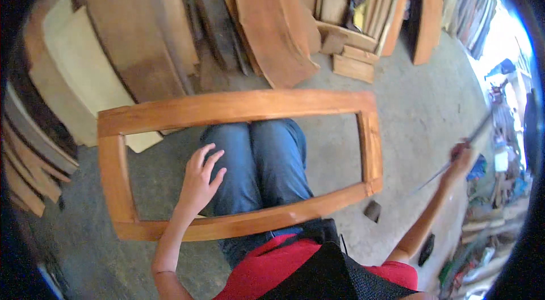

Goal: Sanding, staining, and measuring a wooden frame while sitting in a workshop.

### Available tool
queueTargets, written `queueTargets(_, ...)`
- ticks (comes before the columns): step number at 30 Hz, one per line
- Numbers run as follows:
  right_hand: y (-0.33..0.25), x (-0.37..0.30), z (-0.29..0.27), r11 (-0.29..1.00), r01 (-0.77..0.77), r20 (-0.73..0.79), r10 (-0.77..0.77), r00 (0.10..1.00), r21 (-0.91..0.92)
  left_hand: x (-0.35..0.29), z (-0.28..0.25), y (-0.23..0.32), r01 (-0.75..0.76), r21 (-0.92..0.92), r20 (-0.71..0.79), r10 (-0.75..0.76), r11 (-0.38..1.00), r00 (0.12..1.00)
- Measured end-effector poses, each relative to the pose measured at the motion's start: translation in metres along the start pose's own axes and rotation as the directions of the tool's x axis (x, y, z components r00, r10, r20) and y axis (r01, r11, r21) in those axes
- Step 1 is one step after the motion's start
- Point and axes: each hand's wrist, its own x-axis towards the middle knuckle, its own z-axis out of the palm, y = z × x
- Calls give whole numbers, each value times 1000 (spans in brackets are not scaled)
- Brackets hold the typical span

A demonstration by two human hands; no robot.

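A rectangular wooden frame [244,108], orange-brown with an open middle, lies across my lap. My jeans [272,163] show through its opening. My left hand [203,178] is open, its fingers apart, over the opening and my thigh, with the forearm crossing the frame's near rail. Out to the right, apart from the frame, my right hand [462,158] is closed around a long thin tool [482,127]. A dark bar of it sticks up past the fist and a thin, blurred length points down-left. Its exact kind cannot be made out.
Wooden boards [269,21] lean in a row along the far side. Short wood offcuts [353,68] lie on the concrete floor [423,95]. A small dark block [372,211] sits near the frame's right corner. Mixed clutter [482,232] lines the right edge.
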Motion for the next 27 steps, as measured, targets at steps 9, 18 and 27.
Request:
queueTargets(9, 30, -248, -9, 677, -518, -21, 597, 802, -523, 28, 27, 9, -151, 96, 43, 147, 984, 988)
queueTargets(18, 29, -283, 20, 660, -509, 11, 617, 787, -553, 25, 36, 11, -177, 184, 52, 171, 967, 984)
queueTargets(27, 66, -277, 18, 652, -489, 68, 637, 768, -579, 28, 39, 9, -177, 226, 41, 172, 958, 984)
